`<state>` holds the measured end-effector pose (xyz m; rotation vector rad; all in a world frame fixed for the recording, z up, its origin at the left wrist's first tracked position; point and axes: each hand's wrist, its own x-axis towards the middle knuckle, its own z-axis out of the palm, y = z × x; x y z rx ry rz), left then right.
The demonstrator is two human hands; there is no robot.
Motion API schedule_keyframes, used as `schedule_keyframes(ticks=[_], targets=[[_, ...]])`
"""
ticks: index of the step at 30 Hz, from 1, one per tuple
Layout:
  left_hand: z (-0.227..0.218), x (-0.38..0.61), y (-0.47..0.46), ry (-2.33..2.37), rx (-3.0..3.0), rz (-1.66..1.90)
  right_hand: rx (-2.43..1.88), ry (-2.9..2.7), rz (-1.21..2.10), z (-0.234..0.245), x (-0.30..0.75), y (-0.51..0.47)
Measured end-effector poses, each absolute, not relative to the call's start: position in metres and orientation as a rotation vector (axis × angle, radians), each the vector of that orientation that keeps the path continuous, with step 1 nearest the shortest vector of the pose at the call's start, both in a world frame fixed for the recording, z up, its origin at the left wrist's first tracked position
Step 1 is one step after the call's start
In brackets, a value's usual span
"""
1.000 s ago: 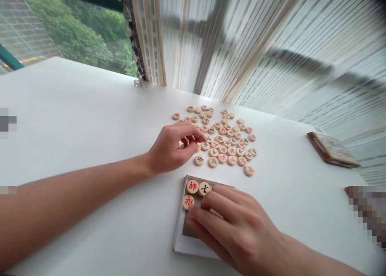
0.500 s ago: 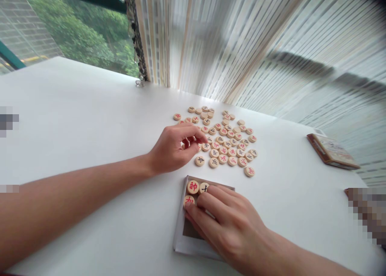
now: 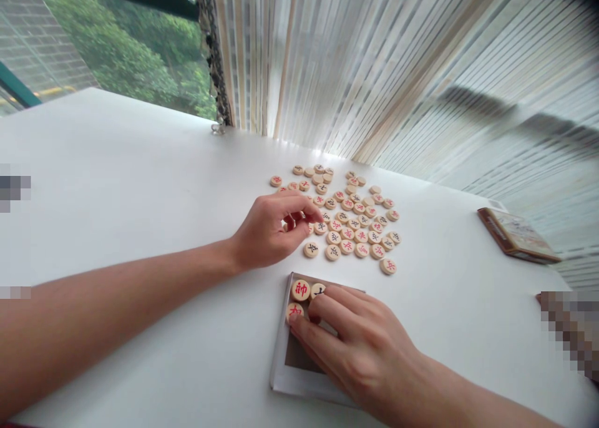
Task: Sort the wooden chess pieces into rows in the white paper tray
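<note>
My left hand (image 3: 277,231) hovers over the near left side of a spread of xiangqi pieces (image 3: 347,233), round wooden discs with red or black characters. Its fingers are loosely curled, thumb and index tips apart, with nothing visible between them. Nearer me, my right hand (image 3: 360,344) reaches into a shallow box (image 3: 306,381) with a pale rim and brown inside. Its thumb and bent fingers are on a red-marked xiangqi piece (image 3: 294,311) at the box's left wall. Above that lie another red piece (image 3: 301,289) and a black-marked piece (image 3: 317,292), partly covered by my fingers.
A brown-edged flat box (image 3: 517,234) lies at the right of the white table (image 3: 154,184). Striped curtains (image 3: 318,66) hang along the far edge, beside a window (image 3: 126,47). A small clear ornament (image 3: 218,126) stands near the curtain's left end.
Both hands keep almost the same pose. The right thumb stays on the red xiangqi piece in the box. The whole view has shifted very slightly.
</note>
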<state>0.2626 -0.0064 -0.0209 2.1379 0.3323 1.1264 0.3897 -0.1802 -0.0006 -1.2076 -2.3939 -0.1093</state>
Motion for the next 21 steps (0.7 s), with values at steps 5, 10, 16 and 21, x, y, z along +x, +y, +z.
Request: schedule_keyframes(ticks=[5, 10, 16, 21], targets=[[-0.02, 0.2623, -0.0067, 0.329, 2.143, 1.121, -1.212, -2.414, -0.117, 0.0, 0.3907, -0.1798], [-0.0204, 0.2625, -0.0064, 0.327, 2.145, 1.122, -1.21, -2.423, -0.115, -0.0003, 0.3907, -0.1796], [-0.0217, 0.2631, -0.0061, 0.331, 2.139, 1.126, -1.201, -2.402, -0.091, 0.0017, 0.3923, -0.1799], [-0.0215, 0.2629, -0.006, 0.339, 2.126, 1.137, -1.234, -2.351, 0.001, 0.0074, 0.3942, -0.1802]])
